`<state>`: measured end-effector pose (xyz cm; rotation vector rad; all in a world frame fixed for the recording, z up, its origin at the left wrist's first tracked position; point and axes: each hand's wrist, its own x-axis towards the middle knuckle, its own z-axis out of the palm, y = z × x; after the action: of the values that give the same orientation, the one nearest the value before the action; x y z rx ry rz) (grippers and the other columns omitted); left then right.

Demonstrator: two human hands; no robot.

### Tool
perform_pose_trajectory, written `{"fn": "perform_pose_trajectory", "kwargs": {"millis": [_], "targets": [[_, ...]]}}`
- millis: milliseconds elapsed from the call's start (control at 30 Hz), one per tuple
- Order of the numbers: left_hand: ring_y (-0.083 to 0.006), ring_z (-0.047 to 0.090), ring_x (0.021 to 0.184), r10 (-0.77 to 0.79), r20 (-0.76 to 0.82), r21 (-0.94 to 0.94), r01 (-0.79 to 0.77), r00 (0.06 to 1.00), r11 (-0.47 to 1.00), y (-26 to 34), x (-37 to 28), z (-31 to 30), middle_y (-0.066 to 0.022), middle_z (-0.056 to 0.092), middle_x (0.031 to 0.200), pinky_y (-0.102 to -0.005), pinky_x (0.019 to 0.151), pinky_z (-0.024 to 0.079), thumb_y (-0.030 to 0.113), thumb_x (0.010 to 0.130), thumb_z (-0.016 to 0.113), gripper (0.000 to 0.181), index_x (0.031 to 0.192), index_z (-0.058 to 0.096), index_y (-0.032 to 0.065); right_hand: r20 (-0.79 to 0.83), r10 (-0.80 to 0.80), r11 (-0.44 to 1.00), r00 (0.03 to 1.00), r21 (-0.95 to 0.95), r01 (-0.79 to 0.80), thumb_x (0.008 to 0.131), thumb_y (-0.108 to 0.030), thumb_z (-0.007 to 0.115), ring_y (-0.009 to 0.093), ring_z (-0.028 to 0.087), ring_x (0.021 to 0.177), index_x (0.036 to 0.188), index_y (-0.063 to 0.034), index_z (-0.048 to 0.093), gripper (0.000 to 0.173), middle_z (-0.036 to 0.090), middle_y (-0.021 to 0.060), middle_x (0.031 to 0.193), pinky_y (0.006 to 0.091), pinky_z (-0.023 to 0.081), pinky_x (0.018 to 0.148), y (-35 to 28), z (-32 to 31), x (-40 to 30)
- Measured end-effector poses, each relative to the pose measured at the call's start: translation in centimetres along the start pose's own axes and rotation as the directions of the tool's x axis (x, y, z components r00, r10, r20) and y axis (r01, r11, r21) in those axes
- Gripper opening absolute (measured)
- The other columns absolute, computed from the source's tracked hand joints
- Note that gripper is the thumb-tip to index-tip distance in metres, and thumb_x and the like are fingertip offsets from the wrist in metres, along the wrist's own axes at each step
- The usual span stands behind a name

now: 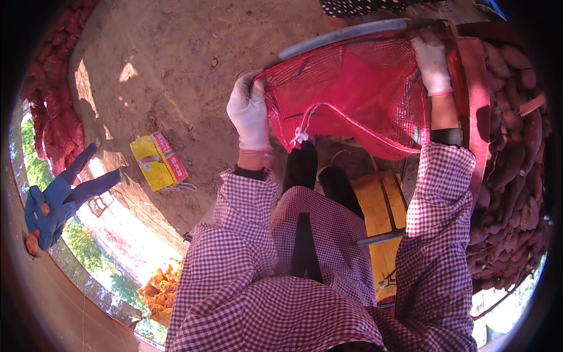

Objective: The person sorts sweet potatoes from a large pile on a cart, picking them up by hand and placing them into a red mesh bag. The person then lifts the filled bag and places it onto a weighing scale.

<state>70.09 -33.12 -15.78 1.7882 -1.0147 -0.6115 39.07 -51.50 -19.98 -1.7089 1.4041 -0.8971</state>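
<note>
A red mesh bag (347,92) with a white drawstring is stretched between my hands, its mouth spread wide. My left hand (250,108), in a whitish work glove, grips the bag's left edge. At the upper right my right hand (430,61), in the same kind of glove, holds the other side of the bag; its fingertips are partly blurred. A grey metal tube (343,37) runs along the bag's far edge. Behind the white knot of the drawstring (300,135), my dark-clad legs show below the bag.
Sweet potatoes (510,167) are heaped behind a red metal edge (478,97) at the right. A yellow and pink printed package (158,161) lies on the dirt floor. Red mesh sacks (57,101) stand far left, near a person in blue (53,209). A yellow panel (380,202) is beside my legs.
</note>
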Motion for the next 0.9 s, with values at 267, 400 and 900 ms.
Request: {"fn": "perform_pose_trajectory", "kwargs": {"millis": [267,400,900], "targets": [[-0.0208,0.062,0.074,0.183,-0.123,0.230,-0.152,0.975,0.961,-4.8,1.4,2.7,-0.0108,0.064,0.083,-0.0290,0.071,0.050,0.002,0.081,0.062,0.015,0.095,0.062,0.0015,-0.035,0.126,0.981,0.991,0.155,-0.119,0.088,-0.014,0.058,0.014,0.057,0.089,0.108,0.0003,0.062,0.025,0.066,0.0077,0.099,0.0275,0.044,0.083,5.2,-0.8,0.9],[-0.0200,0.062,0.073,0.084,-0.177,0.058,-0.075,0.981,0.995,-5.6,1.2,5.2,-0.0121,0.063,0.081,-0.0293,0.069,0.049,0.001,0.078,0.063,0.016,0.094,0.061,0.0012,-0.109,-0.104,0.989,0.989,-0.114,0.091,0.087,-0.015,0.059,0.017,0.060,0.087,0.110,-0.0031,0.063,0.026,0.067,0.0094,0.099,0.0287,0.045,0.082,3.7,-0.6,0.4],[-0.0141,0.058,0.065,-0.644,-0.148,-0.167,0.623,0.750,0.764,-11.7,-10.5,5.0,-0.0049,0.063,0.083,-0.0273,0.054,0.050,0.002,0.082,0.061,0.018,0.100,0.060,0.0011,-0.014,0.221,0.913,0.975,-0.348,-0.212,0.077,-0.032,0.068,0.036,0.063,0.085,0.099,-0.0029,0.066,0.037,0.065,0.0225,0.089,0.0419,0.048,0.073,3.8,-3.1,-10.0]]}}
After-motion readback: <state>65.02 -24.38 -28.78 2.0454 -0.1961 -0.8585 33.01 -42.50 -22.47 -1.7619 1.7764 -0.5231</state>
